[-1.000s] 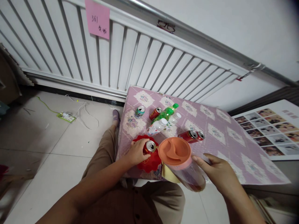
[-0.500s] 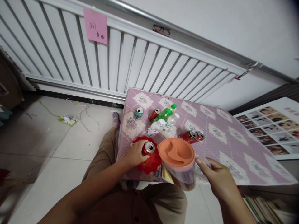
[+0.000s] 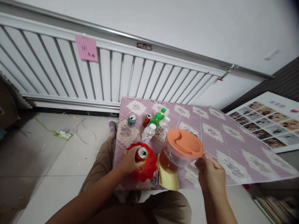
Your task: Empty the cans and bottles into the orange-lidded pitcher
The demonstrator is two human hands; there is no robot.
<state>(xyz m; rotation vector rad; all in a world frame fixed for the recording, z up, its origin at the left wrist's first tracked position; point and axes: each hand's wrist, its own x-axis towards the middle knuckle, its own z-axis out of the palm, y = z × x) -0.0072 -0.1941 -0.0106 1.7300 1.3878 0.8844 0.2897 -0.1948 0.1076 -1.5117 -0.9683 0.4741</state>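
- Holding a shiny red metal can, left hand grip wrapped round it, over a red scalloped plate; can's already open.
- Right hand grip clamped at the handle side of a clear plastic pitcher: amber liquid inside, orange lid on, no pour visible.
- Folded yellow cloth below, can't tell if touching.
- Can's base and contents hidden; pitcher blocks some purple floral-covered desk.

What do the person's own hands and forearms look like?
The left hand and the right hand are bare, without gloves; no ring or watch is visible. Both forearms are uncovered, with no sleeve in view.
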